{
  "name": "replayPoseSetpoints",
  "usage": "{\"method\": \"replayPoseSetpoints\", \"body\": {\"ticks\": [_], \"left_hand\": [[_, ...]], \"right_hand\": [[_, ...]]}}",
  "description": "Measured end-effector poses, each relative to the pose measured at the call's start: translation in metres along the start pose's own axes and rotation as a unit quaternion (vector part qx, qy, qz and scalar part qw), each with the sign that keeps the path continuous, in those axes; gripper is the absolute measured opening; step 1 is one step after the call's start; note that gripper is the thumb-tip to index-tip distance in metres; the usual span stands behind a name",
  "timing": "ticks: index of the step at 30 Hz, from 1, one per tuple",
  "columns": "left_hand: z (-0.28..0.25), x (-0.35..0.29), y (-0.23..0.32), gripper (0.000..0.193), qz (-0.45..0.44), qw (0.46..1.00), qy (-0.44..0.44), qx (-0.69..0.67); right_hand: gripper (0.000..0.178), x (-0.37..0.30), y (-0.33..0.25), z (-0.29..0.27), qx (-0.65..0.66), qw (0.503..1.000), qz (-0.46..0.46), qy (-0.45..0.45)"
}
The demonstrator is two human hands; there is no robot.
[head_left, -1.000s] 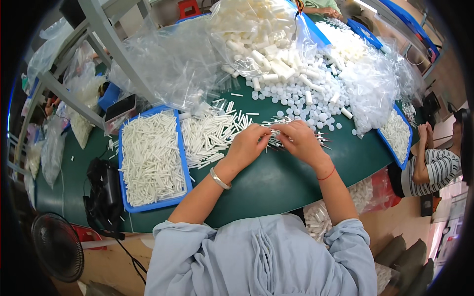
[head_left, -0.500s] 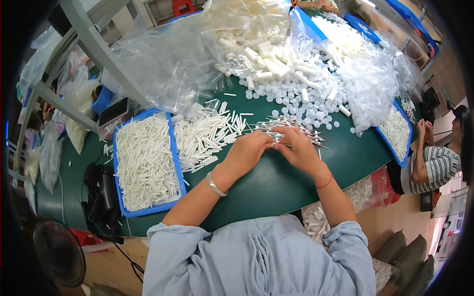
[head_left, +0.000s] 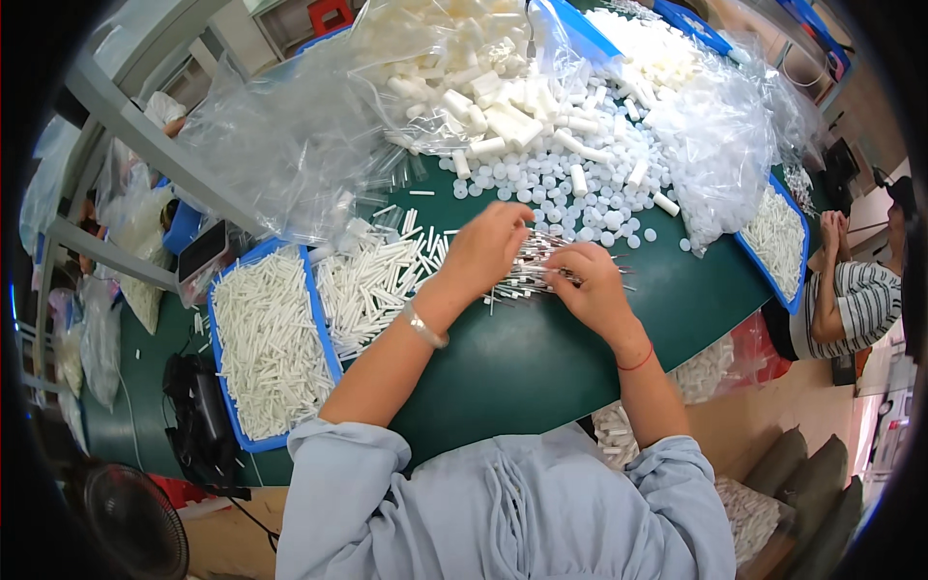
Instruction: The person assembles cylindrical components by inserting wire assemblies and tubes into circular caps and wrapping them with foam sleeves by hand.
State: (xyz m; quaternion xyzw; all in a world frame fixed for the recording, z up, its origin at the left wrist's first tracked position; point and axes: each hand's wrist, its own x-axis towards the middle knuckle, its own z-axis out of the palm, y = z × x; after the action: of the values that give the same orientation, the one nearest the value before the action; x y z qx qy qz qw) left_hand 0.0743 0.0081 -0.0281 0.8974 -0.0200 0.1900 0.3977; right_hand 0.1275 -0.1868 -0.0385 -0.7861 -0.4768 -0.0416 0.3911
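Observation:
A loose heap of thin metal rods with white sleeves [head_left: 527, 275] lies on the green table [head_left: 464, 362] before me. My left hand [head_left: 488, 246] hovers over the heap's left side, fingers bent and tips close together; whatever they hold is too small to make out. At the heap's right side is my right hand [head_left: 592, 285], thumb and fingers curled in a pinch, with nothing I can name between them. Left of my left hand spreads a pile of short white tubes [head_left: 372, 290]. Small translucent round caps [head_left: 556, 198] are scattered beyond both hands.
A blue tray [head_left: 319, 333] full of white tubes stands at left, beside a black bag [head_left: 198, 416]. Clear plastic bags [head_left: 290, 145] and thick white cylinders [head_left: 512, 121] cover the far side. Another blue tray [head_left: 773, 280] is at right, near a person in stripes [head_left: 865, 314].
My hands, together over the rods before, are now apart. The left has lifted away and farther up; the right stays near the heap. The whole view has shifted slightly.

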Motion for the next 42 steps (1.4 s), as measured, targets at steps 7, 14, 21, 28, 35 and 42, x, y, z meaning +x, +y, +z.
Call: {"method": "replayPoseSetpoints", "body": {"ticks": [7, 14, 21, 28, 35, 42], "left_hand": [[0.019, 0.041, -0.056, 0.017, 0.034, 0.980, -0.101, 0.170], [0.001, 0.024, -0.024, 0.017, -0.082, 0.995, -0.048, 0.042], [-0.010, -0.038, 0.020, 0.029, -0.254, 0.756, -0.038, -0.602], [-0.013, -0.063, 0.045, 0.034, -0.251, 0.684, -0.021, -0.685], [-0.012, -0.077, 0.044, 0.038, -0.241, 0.680, 0.012, -0.693], [-0.012, -0.086, 0.039, 0.038, -0.240, 0.683, 0.007, -0.690]], "right_hand": [[0.014, -0.001, 0.026, 0.000, 0.273, 0.935, 0.179, 0.136], [0.014, 0.001, 0.015, -0.010, 0.453, 0.840, 0.271, 0.122], [0.017, -0.002, -0.011, -0.013, 0.534, 0.804, 0.229, 0.126], [0.016, -0.015, -0.053, -0.017, 0.495, 0.841, 0.165, 0.142], [0.017, -0.030, -0.062, -0.011, 0.376, 0.908, 0.138, 0.124], [0.017, -0.029, -0.070, -0.005, 0.457, 0.867, 0.146, 0.131]]}}
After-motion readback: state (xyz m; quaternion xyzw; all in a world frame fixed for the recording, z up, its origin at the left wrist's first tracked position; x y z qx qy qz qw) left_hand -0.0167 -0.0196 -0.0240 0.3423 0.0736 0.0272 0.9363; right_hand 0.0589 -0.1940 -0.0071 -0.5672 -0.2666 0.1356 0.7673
